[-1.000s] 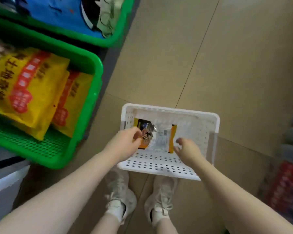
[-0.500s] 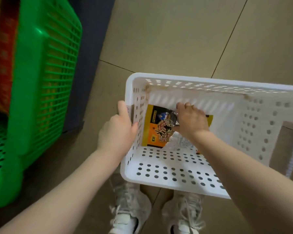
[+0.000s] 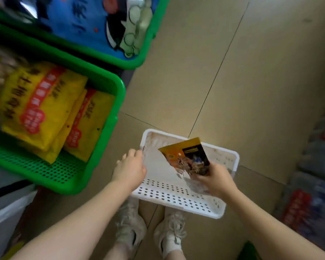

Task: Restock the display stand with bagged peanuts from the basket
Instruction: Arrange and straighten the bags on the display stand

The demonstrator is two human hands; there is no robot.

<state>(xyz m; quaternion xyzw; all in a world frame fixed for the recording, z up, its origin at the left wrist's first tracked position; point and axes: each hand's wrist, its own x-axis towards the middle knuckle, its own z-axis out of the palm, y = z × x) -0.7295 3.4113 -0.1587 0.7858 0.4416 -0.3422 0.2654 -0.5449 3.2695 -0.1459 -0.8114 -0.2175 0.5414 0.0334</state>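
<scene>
White perforated plastic makes up the basket (image 3: 176, 196), which sits on the tiled floor (image 3: 251, 91) just ahead of the person's shoes (image 3: 131, 229). The left hand (image 3: 129, 169) curls over the basket's near-left rim, most likely to steady it and keep it from sliding or tipping while the other hand draws stock out. The right hand (image 3: 216, 182) pinches the lower end of a bag of peanuts (image 3: 188, 158), orange and black at the top with a clear part nearer the fingers, and holds it tilted up above the basket's right side, clear of the basket floor. Gripped by one end like that, the bag stands free and is ready to be carried across. No other bag shows in the basket, though the right hand and the bag cover part of it. Up and to the left of the left hand, well apart from the held bag, a green crate (image 3: 109, 117) on the display stand holds yellow bags (image 3: 41, 106) leaning in a row, with open mesh floor in front of them; a second green crate (image 3: 139, 59) farther off holds blue packets (image 3: 79, 25). The lift out of the basket looks done, and the carry to the stand seems to be what remains.
</scene>
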